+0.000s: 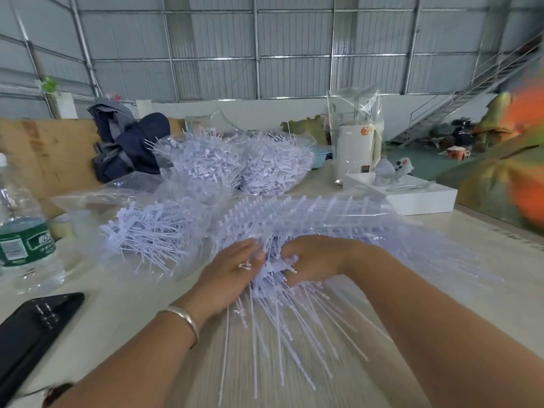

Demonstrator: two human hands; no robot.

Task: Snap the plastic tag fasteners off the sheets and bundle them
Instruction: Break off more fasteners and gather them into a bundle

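A bunch of pale lilac tag fasteners fans out toward me on the table, its stems spreading downward. My left hand presses against the bunch's left side, fingers mostly straight. My right hand curls its fingers into the heads of the bunch from the right. Just behind my hands lies a stack of uncut fastener sheets, partly under clear film. A loose heap of snapped fasteners sits to the left.
Two big bagged piles of fasteners stand further back. A water bottle and a black phone lie at the left. A white kettle and a white box are at the right rear.
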